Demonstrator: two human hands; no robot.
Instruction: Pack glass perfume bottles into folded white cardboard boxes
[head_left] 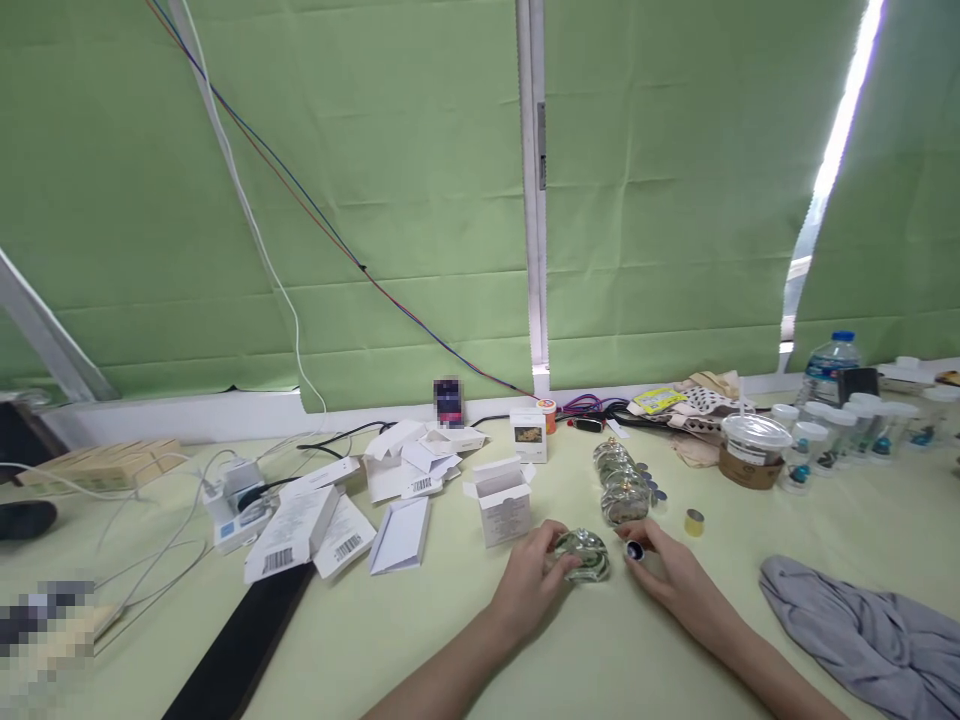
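Note:
My left hand [529, 585] grips a small clear glass bottle [589, 555] lying on the pale yellow table [420, 650]. My right hand [671, 575] pinches a small round dark cap [635, 550] just right of that bottle. Behind them stands a row of several similar glass bottles [621, 480], with a few loose dark caps [651, 485] beside it. A small gold ring-shaped piece [694, 521] lies to the right of the row.
Open white cardboard boxes [501, 500] and flattened cartons [315, 525] lie left of centre, with cables and a charger [236, 490]. A plastic cup [754, 450], small jars [832, 435] and a water bottle [829, 365] stand at right. Grey cloth [862, 630] lies front right; a dark bar [240, 640] front left.

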